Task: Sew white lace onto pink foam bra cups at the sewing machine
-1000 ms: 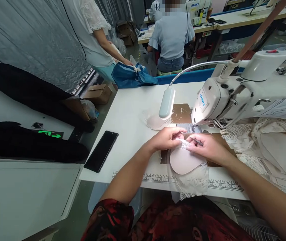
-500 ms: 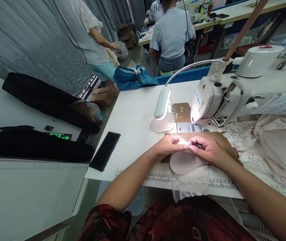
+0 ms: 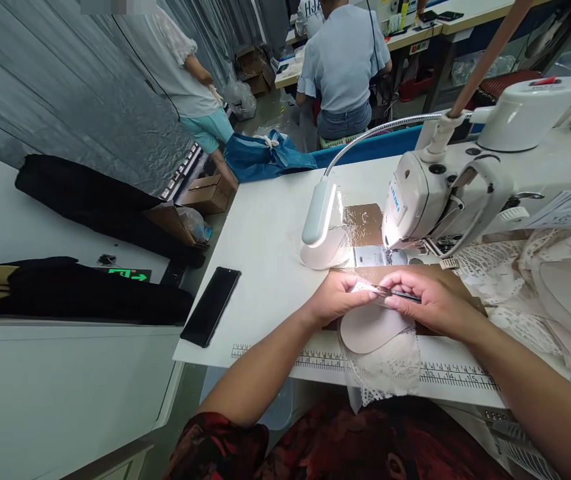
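Note:
A pale pink foam cup [image 3: 368, 328] with white lace [image 3: 390, 367] hanging over the table's front edge lies in front of the white sewing machine [image 3: 470, 183]. My left hand [image 3: 336, 298] pinches the lace at the cup's top edge. My right hand [image 3: 428, 300] is closed on a small dark metal tool [image 3: 399, 293], its tip meeting the lace between both hands. Both hands rest on the white table [image 3: 265, 247] just short of the needle plate [image 3: 373, 255].
A gooseneck lamp [image 3: 318, 212] hangs over another pink cup [image 3: 323, 255]. A black phone [image 3: 211, 306] lies at the table's left. Lace and cups pile up at the right [image 3: 555, 287]. Black fabric [image 3: 100, 200] covers the left bench. One person sits ahead, another stands at the left.
My hands have drawn closer together at the cup's top edge, and the tool now lies flatter. The view has shifted slightly. The standing person has stepped back from the blue bag.

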A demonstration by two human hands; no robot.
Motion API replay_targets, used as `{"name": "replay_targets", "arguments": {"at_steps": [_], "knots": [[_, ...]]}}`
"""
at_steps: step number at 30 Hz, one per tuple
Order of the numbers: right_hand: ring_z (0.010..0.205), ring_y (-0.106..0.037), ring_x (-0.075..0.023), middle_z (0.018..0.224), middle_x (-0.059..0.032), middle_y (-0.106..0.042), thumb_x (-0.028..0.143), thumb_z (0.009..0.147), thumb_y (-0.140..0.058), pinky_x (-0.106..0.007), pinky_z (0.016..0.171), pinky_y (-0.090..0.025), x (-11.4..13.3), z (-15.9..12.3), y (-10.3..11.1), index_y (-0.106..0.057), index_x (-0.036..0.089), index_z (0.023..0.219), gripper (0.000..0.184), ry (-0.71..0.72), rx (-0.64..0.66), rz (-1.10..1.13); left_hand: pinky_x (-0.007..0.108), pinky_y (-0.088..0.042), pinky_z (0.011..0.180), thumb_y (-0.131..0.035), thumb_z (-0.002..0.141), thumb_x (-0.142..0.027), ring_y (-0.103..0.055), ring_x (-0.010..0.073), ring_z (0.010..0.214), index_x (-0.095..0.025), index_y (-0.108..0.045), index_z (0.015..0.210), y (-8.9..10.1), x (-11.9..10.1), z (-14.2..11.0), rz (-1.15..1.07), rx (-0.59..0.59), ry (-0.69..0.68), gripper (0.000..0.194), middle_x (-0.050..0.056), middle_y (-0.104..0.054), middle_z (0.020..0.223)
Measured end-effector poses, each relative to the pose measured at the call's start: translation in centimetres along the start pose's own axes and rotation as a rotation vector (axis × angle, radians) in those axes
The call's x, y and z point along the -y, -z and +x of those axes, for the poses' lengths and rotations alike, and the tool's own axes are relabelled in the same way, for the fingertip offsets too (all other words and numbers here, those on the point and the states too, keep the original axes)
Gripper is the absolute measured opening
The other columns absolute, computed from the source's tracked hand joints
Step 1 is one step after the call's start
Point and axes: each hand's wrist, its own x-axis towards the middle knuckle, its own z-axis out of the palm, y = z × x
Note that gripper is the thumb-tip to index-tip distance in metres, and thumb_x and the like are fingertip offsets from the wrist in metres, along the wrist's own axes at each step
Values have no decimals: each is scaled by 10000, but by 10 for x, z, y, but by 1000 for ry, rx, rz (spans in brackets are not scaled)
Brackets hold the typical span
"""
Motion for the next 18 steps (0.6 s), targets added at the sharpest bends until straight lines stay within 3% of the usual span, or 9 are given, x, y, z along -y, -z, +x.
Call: {"name": "replay_targets", "arguments": {"at_steps": [3,8,11,13,15,18], "knots": [[914,-641,-207,1000,-50,-695,465,874,-579,-330,777,-511,2,2,-7,-655,232,1015,283,22,3,8,248,-428,671,-831,650,-449,-573,133,699,-99,-718,796,0,2,3,-3,2,10,395,43,-656,746],[875,-644,-210,949,-49,-694,481,881,-561,-340,762,-505,-6,5,-9,-662,228,946,280,55,-122,-30,238,-417,637,-771,720,-468,-545,119,676,-99,-692,788,-2,1,1,81,17,-36,384,33,-622,736],[871,-665,-220,972,-61,-704,485,877,-558,-339,743,-523,-13,2,-5,-632,226,1028,309,58,-246,-37,234,-399,596,-688,790,-499,-518,114,631,-122,-681,770,0,-13,-9,398,8,-87,377,15,-597,688],[887,-668,-232,993,-67,-709,457,858,-592,-343,741,-525,-14,-2,-5,-610,239,1113,336,111,-336,-169,238,-389,576,-656,815,-494,-501,116,597,-142,-661,701,5,-27,-13,728,-101,-149,370,1,-569,630],[885,-664,-228,1018,-70,-708,357,865,-586,-329,717,-514,-12,-4,-12,-597,251,1186,338,269,-334,-357,256,-432,635,-621,845,-454,-558,144,659,-160,-683,756,16,-41,-8,959,-247,-239,313,19,-625,697],[790,-646,-181,1090,-68,-686,164,859,-486,-283,626,-459,-5,-2,-27,-625,257,1159,344,552,-102,-594,301,-465,862,-607,842,-365,-609,222,1003,-188,-674,1099,37,-54,19,1078,-403,-294,319,79,-668,1123]]}}
